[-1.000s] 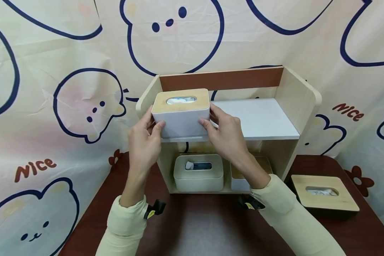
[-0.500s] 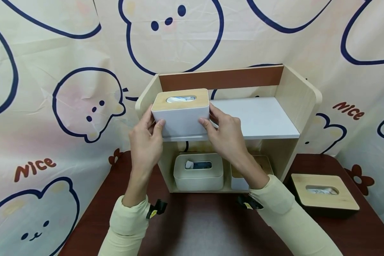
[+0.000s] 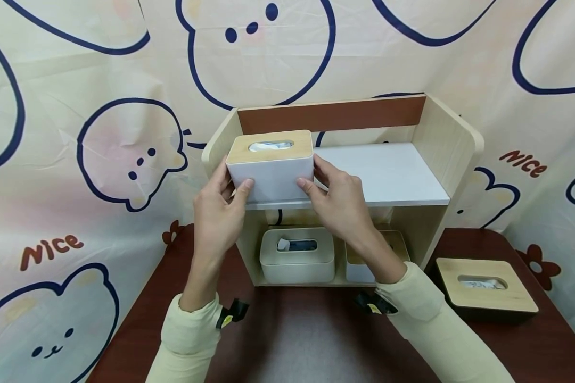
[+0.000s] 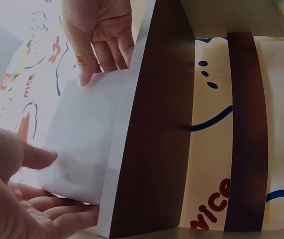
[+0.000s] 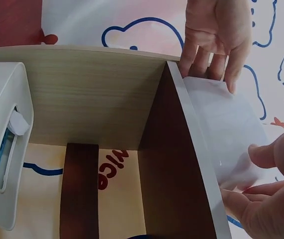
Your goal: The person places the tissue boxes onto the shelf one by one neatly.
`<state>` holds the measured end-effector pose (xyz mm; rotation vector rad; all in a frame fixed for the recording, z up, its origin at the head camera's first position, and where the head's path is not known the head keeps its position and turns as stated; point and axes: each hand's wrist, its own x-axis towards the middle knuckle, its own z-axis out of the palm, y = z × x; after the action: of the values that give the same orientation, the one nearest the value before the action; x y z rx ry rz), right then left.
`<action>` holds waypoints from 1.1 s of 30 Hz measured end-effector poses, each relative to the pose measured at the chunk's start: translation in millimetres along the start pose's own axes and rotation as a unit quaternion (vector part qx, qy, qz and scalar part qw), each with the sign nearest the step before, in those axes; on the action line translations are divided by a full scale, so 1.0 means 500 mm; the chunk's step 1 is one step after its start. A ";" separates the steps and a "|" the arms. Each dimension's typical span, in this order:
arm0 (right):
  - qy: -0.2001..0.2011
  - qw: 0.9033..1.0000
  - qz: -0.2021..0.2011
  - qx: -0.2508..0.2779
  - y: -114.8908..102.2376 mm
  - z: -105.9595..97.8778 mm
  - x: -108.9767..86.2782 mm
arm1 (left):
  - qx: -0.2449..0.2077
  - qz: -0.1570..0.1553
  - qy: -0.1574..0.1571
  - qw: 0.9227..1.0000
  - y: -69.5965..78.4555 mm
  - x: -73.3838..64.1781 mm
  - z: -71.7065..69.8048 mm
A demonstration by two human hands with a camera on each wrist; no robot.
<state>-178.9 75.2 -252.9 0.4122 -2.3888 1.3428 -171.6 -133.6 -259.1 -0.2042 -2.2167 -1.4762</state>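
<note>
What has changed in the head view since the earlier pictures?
The left hand has slid its thumb slightly right across the front of the white rectangular tissue box with the wooden lid. Nothing was newly gripped or released. The right hand keeps its hold, and the box stays at the left end of the white shelf.

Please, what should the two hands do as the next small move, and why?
Probably the left hand and the right hand should loosen and release the white box between them: it looks upright and appears to rest on the white upper shelf, near the shelf's front, with both hands gripping its sides.
</note>
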 end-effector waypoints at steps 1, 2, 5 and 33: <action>-0.003 1.000 0.003 0.005 0.001 -0.001 -0.002 | 0.001 -0.004 -0.006 1.000 0.001 -0.002 -0.001; -0.007 1.000 0.006 0.010 0.003 -0.003 -0.005 | 0.003 -0.008 -0.012 1.000 0.001 -0.004 -0.002; -0.015 0.999 0.006 0.029 0.008 -0.009 -0.015 | 0.012 -0.020 -0.022 0.999 0.002 -0.016 -0.008; 0.024 0.999 -0.004 0.047 0.135 -0.032 -0.235 | 0.008 0.011 -0.070 0.997 -0.071 -0.217 0.072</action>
<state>-100.2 131.4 -349.4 0.4080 -2.2897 1.4483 -100.1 -101.4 -349.3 -0.3359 -2.3281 -1.4712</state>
